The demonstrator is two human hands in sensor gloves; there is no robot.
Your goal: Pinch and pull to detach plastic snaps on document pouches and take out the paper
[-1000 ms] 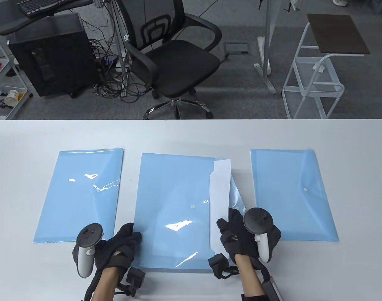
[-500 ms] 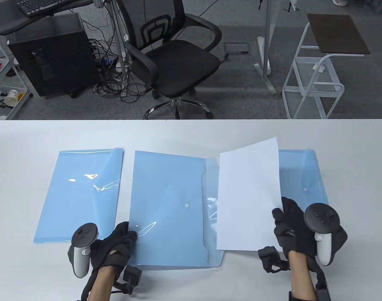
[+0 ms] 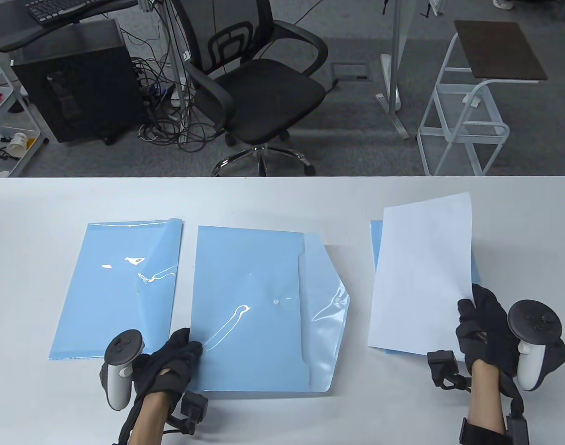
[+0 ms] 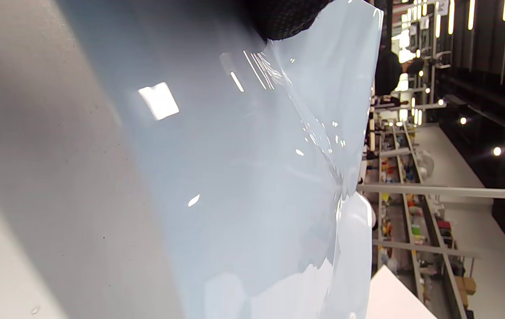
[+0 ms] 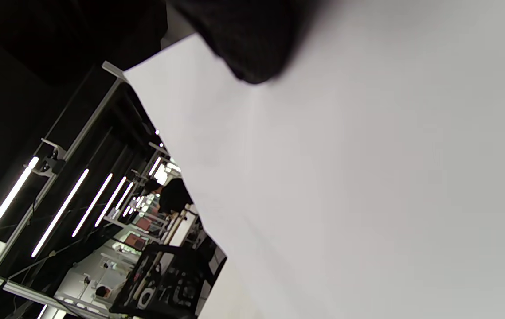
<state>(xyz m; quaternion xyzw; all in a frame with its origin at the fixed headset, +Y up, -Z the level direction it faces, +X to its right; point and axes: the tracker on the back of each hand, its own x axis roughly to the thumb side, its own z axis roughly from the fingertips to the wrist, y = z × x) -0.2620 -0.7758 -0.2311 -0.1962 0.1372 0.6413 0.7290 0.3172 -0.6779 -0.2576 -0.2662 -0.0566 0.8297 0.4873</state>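
Shelving behind middle pouch (image 4: pixel 252 177) shows only wrist-side.

The table view looks down from above the bench (image 3: pixel 282 199); each wrist view sits close and tilted, the left on the middle pouch (image 4: pixel 243 177), the right on the paper (image 5: pixel 367 177), both shared with overhead

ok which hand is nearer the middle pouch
Left. The left hand rests on the middle pouch at its near left corner; the right hand holds the paper off to its right.
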